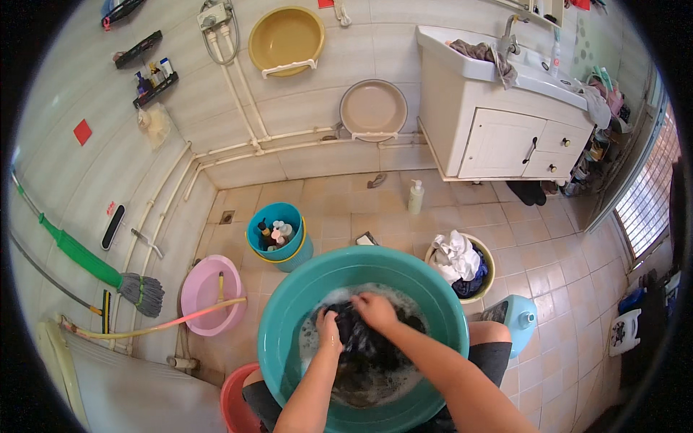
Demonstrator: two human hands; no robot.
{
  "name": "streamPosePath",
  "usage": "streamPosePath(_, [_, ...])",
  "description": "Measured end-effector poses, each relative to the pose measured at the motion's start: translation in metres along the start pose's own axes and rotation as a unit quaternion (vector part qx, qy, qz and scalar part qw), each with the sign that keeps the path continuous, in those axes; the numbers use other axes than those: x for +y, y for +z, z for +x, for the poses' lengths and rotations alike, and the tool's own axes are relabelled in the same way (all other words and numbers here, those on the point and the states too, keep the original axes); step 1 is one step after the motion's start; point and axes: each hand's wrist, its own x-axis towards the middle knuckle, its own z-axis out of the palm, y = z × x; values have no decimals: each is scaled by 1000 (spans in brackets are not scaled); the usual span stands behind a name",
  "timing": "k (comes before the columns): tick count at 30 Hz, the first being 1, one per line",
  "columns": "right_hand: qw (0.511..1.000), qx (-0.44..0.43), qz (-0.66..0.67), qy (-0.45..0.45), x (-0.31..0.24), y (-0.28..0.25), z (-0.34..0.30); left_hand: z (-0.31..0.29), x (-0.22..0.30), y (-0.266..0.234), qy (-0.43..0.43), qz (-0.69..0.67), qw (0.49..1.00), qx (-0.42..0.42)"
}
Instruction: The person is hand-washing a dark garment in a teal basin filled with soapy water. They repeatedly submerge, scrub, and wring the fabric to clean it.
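A big teal basin [278, 328] stands between my knees, holding sudsy water. Wet black cloth [364, 353] lies in the suds, partly under the surface. My left hand [329, 328] is closed around a bunched part of the cloth near the basin's middle. Just to its right, my right hand [374, 310] presses on the same cloth with its fingers curled in. Foam hides part of the cloth, so I cannot tell what kind of garment it is.
A blue bucket [299, 252] with bottles and a pink basin [198, 292] with a hose stand left. Right are a laundry basin [491, 278] of white and dark clothes and a blue jug [525, 325]. A pump bottle [416, 198] stands beyond, before the sink cabinet [494, 144].
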Motion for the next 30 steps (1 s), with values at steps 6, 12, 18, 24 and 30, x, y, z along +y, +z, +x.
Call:
streamPosePath(6, [909,-340,-235,63,12,-6,-4,15,-2,-16,64,245,966,56])
streamPosePath(12, [984,-69,2,167,9,14,-11,42,-21,-30,-65,71,995,-13])
streamPosePath(18, [978,-93,25,-187,-83,7,-72,59,-37,-33,-155,-195,916,-315])
streamPosePath(24, [960,-21,-100,-262,-58,10,-38,29,-36,-4,-28,-13,997,-73])
streamPosePath(30, [993,-8,-14,114,-3,-15,7,-4,1,6,74,45,996,-17])
